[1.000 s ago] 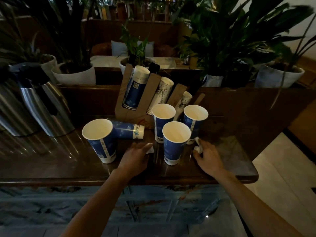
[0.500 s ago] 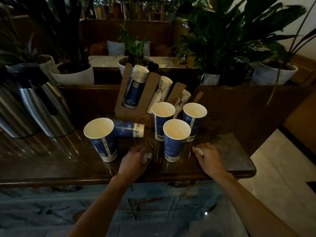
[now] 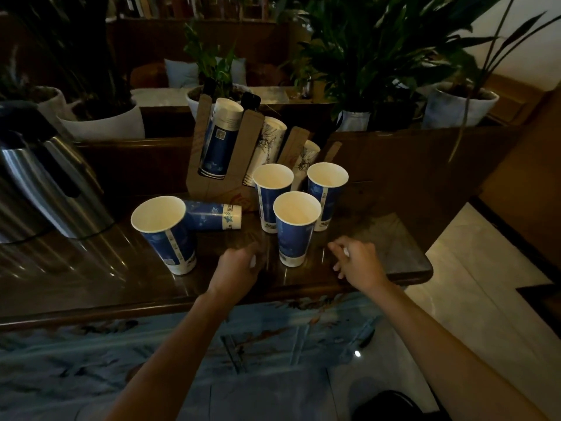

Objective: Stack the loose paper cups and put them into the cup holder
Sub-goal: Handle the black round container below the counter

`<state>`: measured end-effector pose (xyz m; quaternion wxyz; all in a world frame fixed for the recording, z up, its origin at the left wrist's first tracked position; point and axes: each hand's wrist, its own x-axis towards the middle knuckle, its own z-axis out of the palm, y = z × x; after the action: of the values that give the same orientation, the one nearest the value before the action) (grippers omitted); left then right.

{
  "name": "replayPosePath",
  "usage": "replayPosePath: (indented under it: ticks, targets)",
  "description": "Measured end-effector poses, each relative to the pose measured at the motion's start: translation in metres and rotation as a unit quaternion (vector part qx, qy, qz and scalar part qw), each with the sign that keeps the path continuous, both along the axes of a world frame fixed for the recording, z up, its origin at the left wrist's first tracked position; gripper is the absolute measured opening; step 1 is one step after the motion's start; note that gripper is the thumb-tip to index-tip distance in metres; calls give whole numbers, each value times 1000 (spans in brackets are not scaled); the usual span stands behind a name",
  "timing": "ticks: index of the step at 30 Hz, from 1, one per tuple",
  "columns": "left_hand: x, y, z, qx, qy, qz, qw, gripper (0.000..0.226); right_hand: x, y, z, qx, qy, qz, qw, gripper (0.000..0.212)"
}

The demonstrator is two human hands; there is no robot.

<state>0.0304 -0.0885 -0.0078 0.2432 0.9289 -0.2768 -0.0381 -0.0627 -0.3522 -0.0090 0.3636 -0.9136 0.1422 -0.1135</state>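
Note:
Three blue paper cups stand upright in a cluster: a front cup (image 3: 296, 232), a back-left cup (image 3: 271, 199) and a back-right cup (image 3: 328, 194). Another upright cup (image 3: 165, 238) stands further left, with a cup lying on its side (image 3: 214, 215) behind it. The wooden cup holder (image 3: 226, 185) at the back holds a blue stack (image 3: 220, 141) and two white stacks (image 3: 267, 147). My left hand (image 3: 239, 268) hovers just left of the front cup, fingers loosely curled, holding no cup. My right hand (image 3: 358, 262) hovers just right of it, also holding none. A small white spot shows at each hand's fingertips.
A steel thermos jug (image 3: 45, 183) stands at the left on the dark wooden counter (image 3: 379, 238). Potted plants (image 3: 379, 56) line a ledge behind the holder. The counter's right end drops to a pale floor (image 3: 470, 268).
Both hands stay on either side of the front cup and have lifted slightly off the counter; the left one is blurred. The cups have not moved.

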Motion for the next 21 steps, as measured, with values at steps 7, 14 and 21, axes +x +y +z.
replayPosePath:
  ticks: [7, 14, 21]
  targets:
    - [-26, -11, 4, 71, -7, 0, 997, 55, -17, 7, -9, -91, 47, -1, 995, 48]
    - [-50, -29, -7, 134, -13, -95, 986, 32, -45, 15, -14, -140, 68, -45, 987, 54]
    - [-67, -61, -20, 204, 10, -223, 953, 14, -97, 31, -29, -170, 136, -119, 969, 39]
